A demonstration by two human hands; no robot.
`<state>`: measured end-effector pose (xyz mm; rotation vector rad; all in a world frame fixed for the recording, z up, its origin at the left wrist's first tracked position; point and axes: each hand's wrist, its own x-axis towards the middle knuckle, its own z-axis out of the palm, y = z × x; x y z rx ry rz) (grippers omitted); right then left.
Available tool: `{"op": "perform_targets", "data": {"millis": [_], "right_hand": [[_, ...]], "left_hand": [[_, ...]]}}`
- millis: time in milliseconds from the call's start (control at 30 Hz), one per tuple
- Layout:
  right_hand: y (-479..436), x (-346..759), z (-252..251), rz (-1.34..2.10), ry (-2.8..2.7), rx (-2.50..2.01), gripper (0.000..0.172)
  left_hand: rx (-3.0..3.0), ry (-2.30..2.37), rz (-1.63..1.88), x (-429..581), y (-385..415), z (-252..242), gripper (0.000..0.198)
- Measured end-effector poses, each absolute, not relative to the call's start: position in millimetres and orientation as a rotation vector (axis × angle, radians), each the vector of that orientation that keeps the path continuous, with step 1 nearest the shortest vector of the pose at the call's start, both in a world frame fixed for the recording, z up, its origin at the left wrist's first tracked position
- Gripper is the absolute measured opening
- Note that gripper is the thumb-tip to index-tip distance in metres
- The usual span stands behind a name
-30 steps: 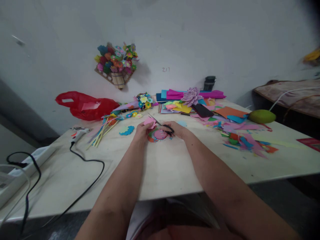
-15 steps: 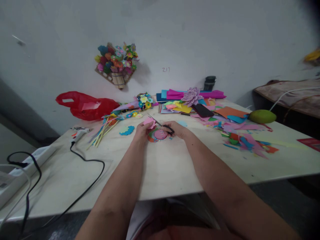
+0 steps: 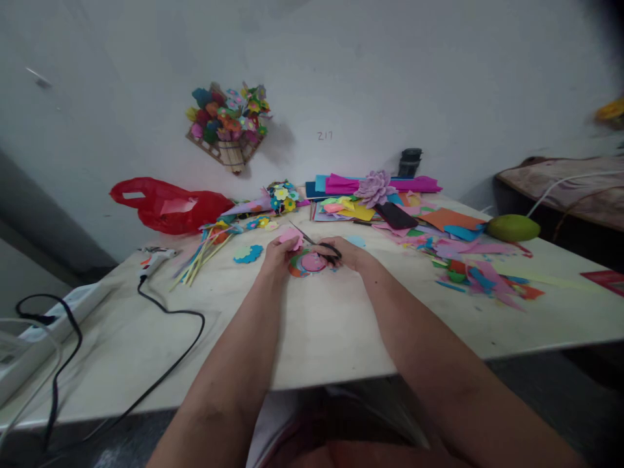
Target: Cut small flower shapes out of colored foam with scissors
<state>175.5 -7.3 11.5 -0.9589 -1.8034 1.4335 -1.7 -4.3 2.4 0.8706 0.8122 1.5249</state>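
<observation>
My left hand pinches a small pink paper piece above the table. My right hand grips black-handled scissors, whose blades point up and left into the pink piece. Just below both hands lies a pink paper disc on a stack of coloured cut shapes. A blue flower cutout lies on the table to the left of my left hand.
A glue gun with a black cord lies at the left, beside a power strip. A red plastic bag, flower sticks, coloured paper sheets and scraps, a purple paper flower and a green fruit crowd the far side.
</observation>
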Motion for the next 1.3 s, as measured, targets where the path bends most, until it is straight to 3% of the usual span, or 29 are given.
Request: {"op": "perform_targets", "data": {"millis": [1300], "right_hand": [[-3.7, 178.0, 7.3, 1.383, -1.848, -0.906, 0.027]], "left_hand": [[1.063, 0.802, 1.478, -3.8, -3.2, -1.8, 0.029]]}}
